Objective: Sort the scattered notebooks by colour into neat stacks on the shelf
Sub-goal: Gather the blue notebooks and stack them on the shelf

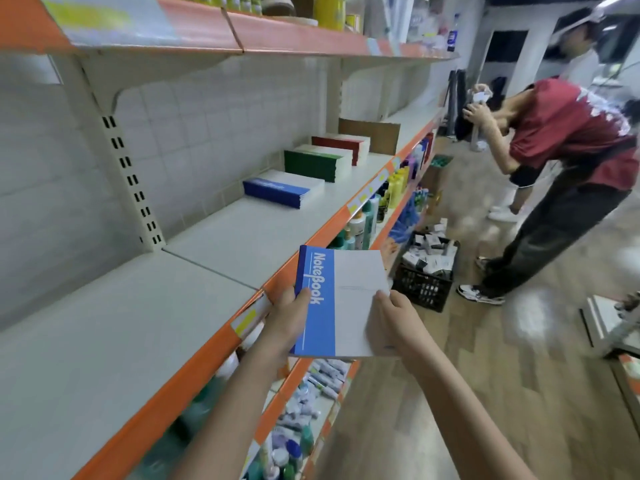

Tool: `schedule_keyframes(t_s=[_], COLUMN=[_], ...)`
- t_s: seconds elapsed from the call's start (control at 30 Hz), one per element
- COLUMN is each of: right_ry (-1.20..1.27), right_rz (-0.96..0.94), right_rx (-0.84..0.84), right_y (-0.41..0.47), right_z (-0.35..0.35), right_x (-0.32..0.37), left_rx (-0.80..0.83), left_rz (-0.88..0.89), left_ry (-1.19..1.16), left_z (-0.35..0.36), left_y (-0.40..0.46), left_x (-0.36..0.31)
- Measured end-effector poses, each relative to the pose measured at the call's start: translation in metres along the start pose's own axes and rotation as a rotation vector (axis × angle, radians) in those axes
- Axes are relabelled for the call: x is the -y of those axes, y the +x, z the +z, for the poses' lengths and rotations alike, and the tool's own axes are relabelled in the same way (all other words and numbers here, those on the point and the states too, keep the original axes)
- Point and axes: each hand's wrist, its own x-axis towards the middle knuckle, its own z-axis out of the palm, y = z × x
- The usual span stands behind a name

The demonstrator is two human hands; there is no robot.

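Nearest the camera, both hands hold one blue-and-white notebook [341, 301] in the air just in front of the orange edge of the shelf [194, 244]; the left hand [285, 318] grips its blue spine side with the thumb laid on the cover beside the white word "NoteBook", and the right hand [389, 323] pinches the white side near the lower corner, thumb on top, so both are clamped on the same book; the cover faces up and the book is held roughly level; the grey shelf board directly beside the hands is bare metal with a seam between two panels; further along the same board lies a blue stack [282, 192] of notebooks, flat, spines toward the aisle; just beyond it sits a green stack [317, 164], and beyond that a red stack [339, 145], the three in a row and close to one another, the green and red nearly touching; a brown cardboard sheet [369, 135] leans against the wall behind the red stack; below, the lower shelves carry bottles [394, 188] and tubes; on the wooden floor stands a black crate [426, 284] filled with small boxes; past it a person in a red shirt [568, 133] bends forward.
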Motion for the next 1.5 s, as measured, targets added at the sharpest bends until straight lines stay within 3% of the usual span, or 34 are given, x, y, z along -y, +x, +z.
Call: schedule_keyframes(t_s=[0.27,0.53,0.93,1.3,1.5], right_ry=[0.017,-0.005,-0.102,-0.094,-0.105], right_rz=[0.061,0.024,-0.07,-0.17,-0.313], right_rx=[-0.057,-0.028,0.014,0.321,0.475], right_y=[0.088,0.204,0.31,0.434,0.496], right_z=[-0.039,-0.045,-0.049,-0.016,0.009], right_x=[-0.004,0.033,0.062,0.104,0.131], left_rx=[0.095,0.03,-0.031,-0.462,-0.665], left_rz=[-0.059,-0.022,-0.067,-0.085,-0.11], left_ry=[-0.013,-0.052,-0.081,-0.124,-0.173], left_z=[0.056,0.074,0.088,0.08,0.077], left_y=[0.086,0.191,0.286,0.367,0.4], left_x=[-0.019,-0.06,-0.084,-0.098,-0.11])
